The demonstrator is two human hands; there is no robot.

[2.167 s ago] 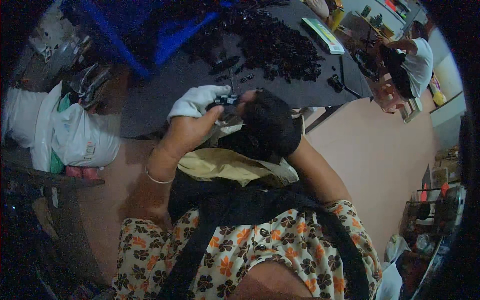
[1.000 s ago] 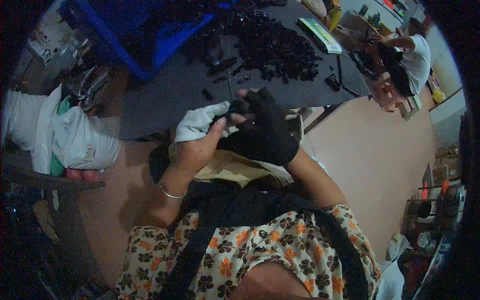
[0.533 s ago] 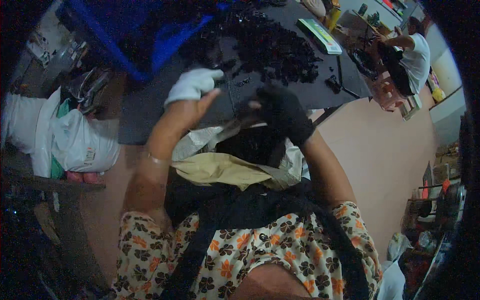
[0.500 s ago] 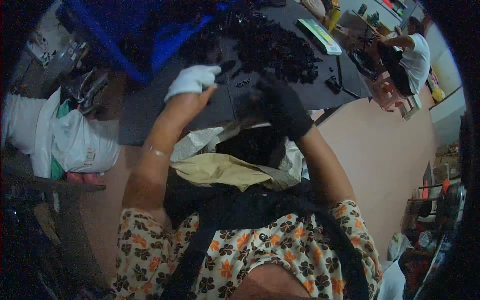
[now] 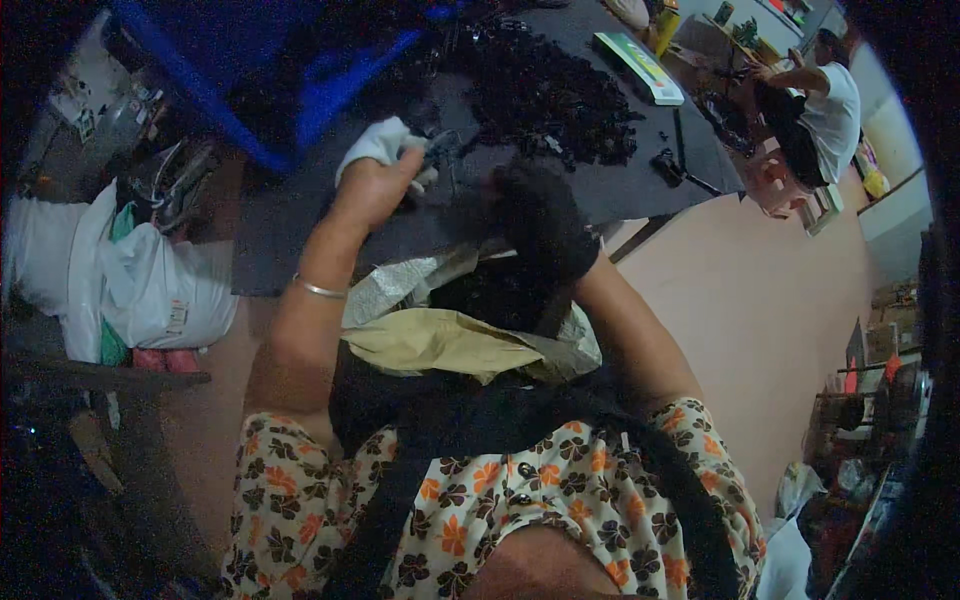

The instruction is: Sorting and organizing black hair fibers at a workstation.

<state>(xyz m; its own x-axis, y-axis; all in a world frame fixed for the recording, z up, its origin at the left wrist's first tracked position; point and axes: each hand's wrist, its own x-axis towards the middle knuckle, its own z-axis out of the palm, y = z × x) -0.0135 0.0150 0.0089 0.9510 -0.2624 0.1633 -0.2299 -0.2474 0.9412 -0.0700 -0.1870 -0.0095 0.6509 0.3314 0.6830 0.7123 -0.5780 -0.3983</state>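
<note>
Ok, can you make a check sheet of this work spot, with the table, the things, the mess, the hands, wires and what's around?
Surface: dark table, edge bare.
Job's things: small dark part and white cloth at the left hand; heap of black parts.
Clutter: flat green-edged box; blue bin.
Hands: left hand holds the part; right hand wears a black glove; what it holds is hidden.
Cables: nothing seen.
Surroundings: white bags; another person.
</note>
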